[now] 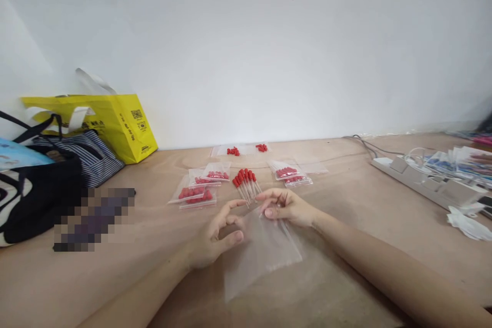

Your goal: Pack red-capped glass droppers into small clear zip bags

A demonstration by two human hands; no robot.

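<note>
A clear plastic bag [265, 251] hangs low over the table, its upper edge pinched in my right hand [289, 207] between thumb and fingers. My left hand [221, 236] is at the bag's left side, thumb and fingers apart; whether a fingertip touches the plastic I cannot tell. Just beyond my fingertips lies a fan of several droppers [245, 178] with red rubber bulbs and thin clear stems pointing toward me. The stem ends are partly hidden by my fingers. Filled clear bags with red bulbs [196, 193] overlap left of the fan, and more bags [286, 171] lie to its right.
Near the wall, more red bulbs [233, 151] lie on clear plastic. A yellow bag [115, 123], a striped pouch [90, 156] and a black bag [46, 200] stand at left. On the right are a power strip [418, 184], a crumpled tissue [469, 224] and printed packets [457, 161].
</note>
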